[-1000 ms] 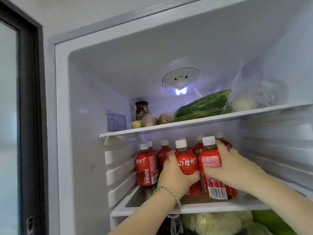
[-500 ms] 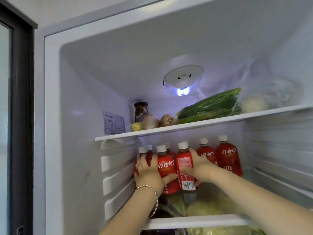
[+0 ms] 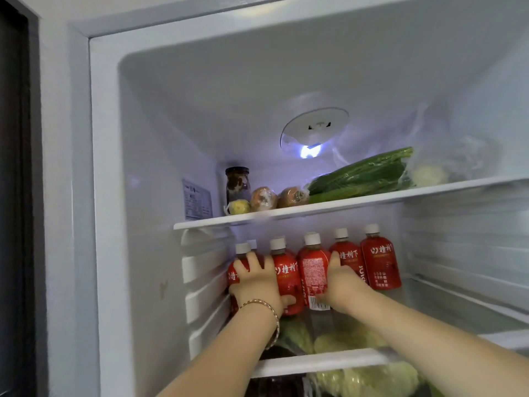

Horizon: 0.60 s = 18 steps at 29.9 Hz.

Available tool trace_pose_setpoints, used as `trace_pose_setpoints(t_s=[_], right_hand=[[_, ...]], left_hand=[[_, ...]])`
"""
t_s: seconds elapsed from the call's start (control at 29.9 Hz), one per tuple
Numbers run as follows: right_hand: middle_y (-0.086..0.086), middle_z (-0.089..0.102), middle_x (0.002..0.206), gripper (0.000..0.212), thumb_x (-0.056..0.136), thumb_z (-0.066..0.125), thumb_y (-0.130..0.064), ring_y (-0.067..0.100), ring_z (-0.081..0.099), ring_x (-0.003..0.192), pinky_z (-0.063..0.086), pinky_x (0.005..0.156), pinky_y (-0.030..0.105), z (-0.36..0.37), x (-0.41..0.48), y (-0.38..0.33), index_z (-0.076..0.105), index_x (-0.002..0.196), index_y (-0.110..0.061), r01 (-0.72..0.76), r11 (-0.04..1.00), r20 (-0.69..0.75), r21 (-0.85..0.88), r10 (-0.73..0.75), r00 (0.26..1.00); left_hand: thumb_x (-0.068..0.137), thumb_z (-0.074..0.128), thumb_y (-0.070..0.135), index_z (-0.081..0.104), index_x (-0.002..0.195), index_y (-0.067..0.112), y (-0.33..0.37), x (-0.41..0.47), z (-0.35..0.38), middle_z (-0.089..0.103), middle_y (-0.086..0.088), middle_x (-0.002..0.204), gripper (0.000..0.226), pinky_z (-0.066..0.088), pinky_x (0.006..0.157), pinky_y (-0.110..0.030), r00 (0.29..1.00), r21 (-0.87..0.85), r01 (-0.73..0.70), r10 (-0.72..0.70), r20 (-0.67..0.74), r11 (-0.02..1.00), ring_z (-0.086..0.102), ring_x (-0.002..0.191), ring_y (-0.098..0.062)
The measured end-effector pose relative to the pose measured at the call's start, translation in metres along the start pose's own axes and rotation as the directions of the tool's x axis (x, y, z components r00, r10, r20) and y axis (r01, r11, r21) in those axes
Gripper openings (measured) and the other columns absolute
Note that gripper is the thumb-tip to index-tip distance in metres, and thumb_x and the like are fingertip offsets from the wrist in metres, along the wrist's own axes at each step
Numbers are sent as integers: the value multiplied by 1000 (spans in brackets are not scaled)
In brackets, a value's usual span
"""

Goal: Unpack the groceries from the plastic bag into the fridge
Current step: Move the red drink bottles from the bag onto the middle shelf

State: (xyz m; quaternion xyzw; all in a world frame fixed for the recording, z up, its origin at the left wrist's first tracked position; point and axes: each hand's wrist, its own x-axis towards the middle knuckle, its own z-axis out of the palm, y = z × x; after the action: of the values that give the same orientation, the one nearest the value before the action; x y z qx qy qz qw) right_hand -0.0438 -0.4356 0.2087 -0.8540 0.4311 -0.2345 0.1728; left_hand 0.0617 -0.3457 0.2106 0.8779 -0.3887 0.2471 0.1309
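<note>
On middle shelf [image 3: 323, 361]: left hand [image 3: 257, 285] grasping two bottles [image 3: 287, 277]; right hand [image 3: 342, 283] grasping middle bottle [image 3: 313, 269].

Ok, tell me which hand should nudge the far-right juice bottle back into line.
Right, probably. The right hand sits beside the two rightmost bottles, so the far-right juice bottle is a short reach for it. The left hand is on the bottles at the row's left end and would have to cross over.
</note>
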Motion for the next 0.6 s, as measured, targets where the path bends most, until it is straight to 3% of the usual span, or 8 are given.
trace_pose_setpoints(t_s=[0.1,0.2,0.27,0.33,0.47,0.6], right_hand=[[13,50,134,98,90,58,-36,26,55,118,46,95,37,2,-5,3,-17,148,-12,-1,995,-63,-105,-6,998],[13,54,130,94,89,59,-35,26,56,117,46,95,37,7,-6,4,-9,149,-10,-28,997,-76,-69,23,997],[13,55,129,74,89,61,-29,27,56,117,47,97,37,9,-7,9,18,145,-6,-40,997,-76,-63,36,997],[11,60,124,45,87,59,-22,27,60,111,49,95,37,9,-15,15,46,128,-9,1,998,-67,-60,-5,998],[6,65,113,31,88,57,-29,25,62,101,51,91,37,-2,-52,21,60,115,-14,148,986,-13,-76,-150,989],[7,64,107,27,90,55,-32,25,62,96,52,82,34,-24,-92,22,61,105,-10,307,937,94,-165,-294,951]], left_hand=[[64,73,58,22,138,32,-2,1,0,15,-8,145,93,47,88,-43,1000,-43,15,-16,-11,999,23,127,-33],[66,72,57,21,140,28,-1,1,3,18,-10,143,94,48,88,-44,999,-7,-18,18,-29,1000,25,127,-34],[69,70,56,19,142,24,0,0,5,16,-11,145,94,48,91,-46,999,19,-38,38,-16,999,23,130,-35],[73,69,52,16,144,23,-2,-1,6,15,-10,147,93,47,93,-48,999,31,-43,42,26,999,20,133,-35],[90,53,25,29,141,25,-10,-8,-10,28,-2,142,56,44,94,-45,998,18,-35,33,60,999,27,133,-27],[84,59,34,59,111,19,-17,-47,-42,62,-3,110,31,50,85,-34,995,-53,-10,16,101,999,60,104,-25]])
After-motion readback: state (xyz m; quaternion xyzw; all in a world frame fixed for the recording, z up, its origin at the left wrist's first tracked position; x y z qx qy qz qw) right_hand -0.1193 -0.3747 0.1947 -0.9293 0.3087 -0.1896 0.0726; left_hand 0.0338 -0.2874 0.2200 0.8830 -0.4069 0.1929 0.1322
